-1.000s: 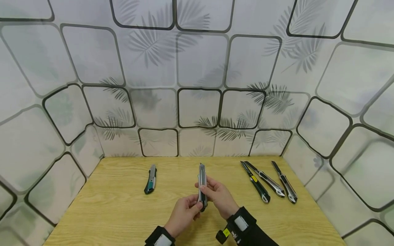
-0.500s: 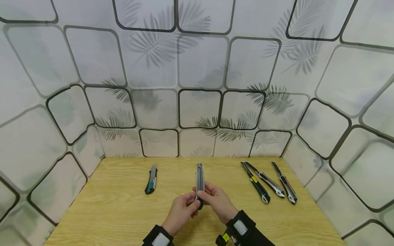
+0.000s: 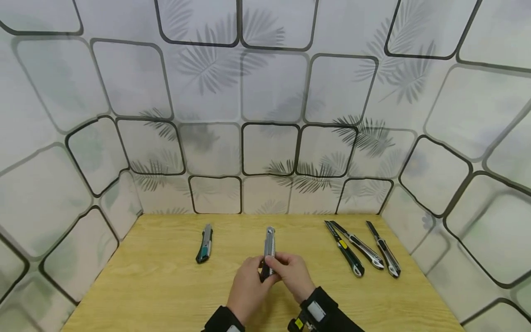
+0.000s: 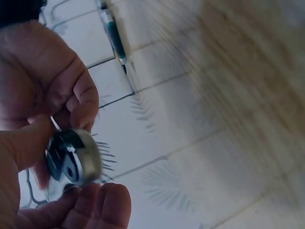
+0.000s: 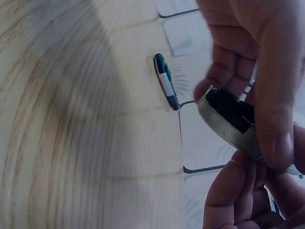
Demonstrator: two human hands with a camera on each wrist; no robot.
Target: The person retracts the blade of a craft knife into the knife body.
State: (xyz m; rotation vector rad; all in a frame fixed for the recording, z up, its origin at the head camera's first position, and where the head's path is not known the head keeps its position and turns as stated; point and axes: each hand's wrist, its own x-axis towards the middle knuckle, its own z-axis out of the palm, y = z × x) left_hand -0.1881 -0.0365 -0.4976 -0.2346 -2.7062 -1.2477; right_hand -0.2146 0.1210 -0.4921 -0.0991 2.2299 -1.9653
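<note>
In the head view a silver-and-black snap-off utility knife [image 3: 269,242] is held up above the middle of the table, its metal end pointing away from me. My left hand [image 3: 248,286] holds the lower, black end. My right hand [image 3: 293,273] pinches the knife from the right, thumb across its body. Both hands meet around the handle and cover part of it. The left wrist view shows the rounded end of the knife [image 4: 88,157] between fingers. From the right wrist, the knife's curved metal edge [image 5: 224,121] and dark inside show beside a thumb.
A grey-and-teal utility knife [image 3: 204,243] lies on the wooden table [image 3: 166,286] to the left. At the right lie a black-and-yellow knife [image 3: 346,251], a silver-black knife [image 3: 361,246] touching or crossing it, and another silver-black knife [image 3: 385,251]. A patterned backdrop [image 3: 269,147] surrounds the table.
The held knife has turned in my hands and shifted slightly lower and left. My left hand has moved up along its handle, closer to the right hand. The knives on the table stay put.
</note>
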